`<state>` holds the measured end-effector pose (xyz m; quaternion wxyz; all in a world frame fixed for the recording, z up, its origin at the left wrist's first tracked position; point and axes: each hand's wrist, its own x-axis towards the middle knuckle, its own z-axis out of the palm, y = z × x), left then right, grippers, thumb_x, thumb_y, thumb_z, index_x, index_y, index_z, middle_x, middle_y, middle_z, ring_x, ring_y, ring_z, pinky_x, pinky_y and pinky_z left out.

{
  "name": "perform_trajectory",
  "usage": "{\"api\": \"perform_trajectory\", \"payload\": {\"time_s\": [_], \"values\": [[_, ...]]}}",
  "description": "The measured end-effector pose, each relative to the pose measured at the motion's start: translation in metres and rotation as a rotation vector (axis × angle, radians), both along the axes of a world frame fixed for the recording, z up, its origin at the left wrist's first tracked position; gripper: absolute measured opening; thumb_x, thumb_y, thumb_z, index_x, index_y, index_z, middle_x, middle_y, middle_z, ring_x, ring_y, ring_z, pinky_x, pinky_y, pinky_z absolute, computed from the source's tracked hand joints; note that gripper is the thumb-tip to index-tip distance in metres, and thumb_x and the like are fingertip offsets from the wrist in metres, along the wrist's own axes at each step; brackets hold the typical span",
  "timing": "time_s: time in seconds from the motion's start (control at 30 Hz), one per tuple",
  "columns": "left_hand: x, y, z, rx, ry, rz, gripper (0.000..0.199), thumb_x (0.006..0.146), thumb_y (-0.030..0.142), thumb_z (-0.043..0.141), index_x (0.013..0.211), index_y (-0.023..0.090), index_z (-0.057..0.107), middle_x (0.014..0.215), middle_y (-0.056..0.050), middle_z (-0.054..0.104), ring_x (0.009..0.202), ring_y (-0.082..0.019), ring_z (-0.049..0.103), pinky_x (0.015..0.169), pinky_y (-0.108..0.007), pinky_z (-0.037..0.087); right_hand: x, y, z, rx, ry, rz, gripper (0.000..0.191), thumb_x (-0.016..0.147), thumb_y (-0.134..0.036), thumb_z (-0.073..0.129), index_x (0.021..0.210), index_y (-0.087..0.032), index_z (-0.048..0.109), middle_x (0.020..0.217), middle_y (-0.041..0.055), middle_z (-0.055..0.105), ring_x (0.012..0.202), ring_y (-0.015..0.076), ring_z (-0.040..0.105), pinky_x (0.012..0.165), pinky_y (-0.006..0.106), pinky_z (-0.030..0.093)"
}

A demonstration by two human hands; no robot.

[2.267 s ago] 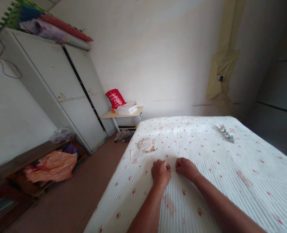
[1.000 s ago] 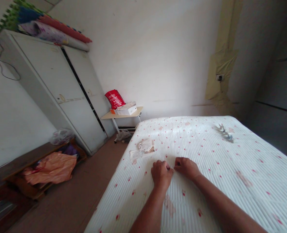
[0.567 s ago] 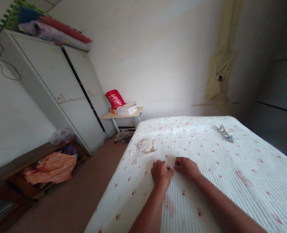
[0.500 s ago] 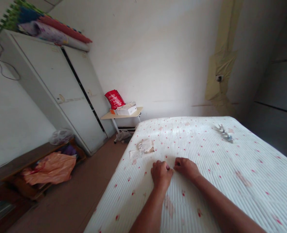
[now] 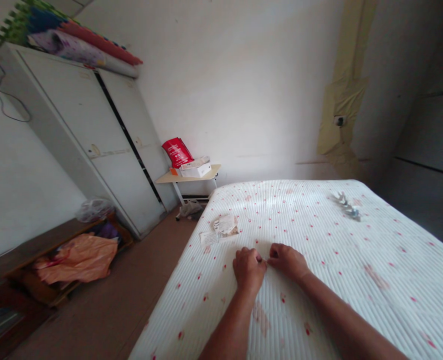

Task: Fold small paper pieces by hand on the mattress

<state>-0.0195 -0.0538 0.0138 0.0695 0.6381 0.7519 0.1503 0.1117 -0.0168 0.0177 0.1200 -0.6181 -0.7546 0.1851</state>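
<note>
My left hand point(image 5: 249, 266) and my right hand point(image 5: 287, 258) are close together low over the bed, which has a white ribbed cover point(image 5: 330, 250) with small red prints. Both have their fingers curled in a pinch, thumbs almost meeting. Whatever lies between the fingertips is too small or hidden to make out. Just beyond my left hand, printed paper scraps point(image 5: 225, 226) lie flat on the cover. Farther off to the right is a small pale, bluish crumpled-looking item point(image 5: 347, 206) whose kind I cannot tell.
A small table point(image 5: 165, 177) at the back holds a red bag point(image 5: 177, 152) and a white box point(image 5: 197, 171). The grey wardrobe point(image 5: 79, 125) stands left, rolled mats point(image 5: 90, 47) on top. An orange plastic bag point(image 5: 79, 257) lies on a low wooden cabinet point(image 5: 37, 242).
Both hands stay in almost the same place and pose, with thumbs very slightly shifted. Nothing else has visibly moved.
</note>
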Motion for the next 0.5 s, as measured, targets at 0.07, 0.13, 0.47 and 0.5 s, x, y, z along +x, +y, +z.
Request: {"api": "perform_trajectory", "payload": {"time_s": [0.07, 0.13, 0.47, 0.5], "values": [[-0.0001, 0.0004, 0.0004, -0.008, 0.000, 0.003, 0.015, 0.072, 0.036, 0.060, 0.080, 0.024, 0.063, 0.090, -0.001, 0.061, 0.090, -0.019, 0.051, 0.075, -0.029, 0.036, 0.0000, 0.0000, -0.0013, 0.010, -0.001, -0.003, 0.008, 0.070, -0.026, 0.057, 0.076, -0.022, 0.061, 0.076, -0.0004, 0.064, 0.070, 0.0130, 0.056, 0.054, 0.022, 0.027], [-0.0006, 0.0007, 0.0004, 0.006, -0.018, 0.004, 0.015, 0.072, 0.036, 0.061, 0.079, 0.024, 0.064, 0.090, -0.001, 0.061, 0.090, -0.019, 0.051, 0.075, -0.029, 0.037, 0.0000, 0.0005, -0.0024, 0.011, 0.000, -0.005, 0.007, 0.070, -0.024, 0.056, 0.075, -0.022, 0.061, 0.076, -0.0004, 0.064, 0.070, 0.0130, 0.056, 0.054, 0.022, 0.027], [-0.0073, 0.0012, -0.0030, 0.017, -0.031, -0.060, 0.011, 0.078, 0.022, 0.053, 0.081, 0.023, 0.064, 0.091, -0.001, 0.061, 0.090, -0.015, 0.052, 0.078, -0.025, 0.036, 0.0007, 0.0021, 0.0017, -0.029, 0.015, -0.010, 0.010, 0.068, -0.020, 0.055, 0.075, -0.021, 0.062, 0.078, 0.0011, 0.065, 0.072, 0.0136, 0.057, 0.055, 0.022, 0.029], [-0.0082, 0.0014, -0.0038, 0.021, -0.039, -0.067, 0.011, 0.078, 0.021, 0.053, 0.081, 0.023, 0.063, 0.090, 0.000, 0.061, 0.090, -0.015, 0.052, 0.078, -0.024, 0.036, 0.0007, 0.0019, 0.0021, -0.032, 0.015, -0.009, 0.010, 0.068, -0.020, 0.055, 0.075, -0.021, 0.062, 0.078, 0.0012, 0.065, 0.072, 0.0135, 0.057, 0.056, 0.022, 0.029]]}}
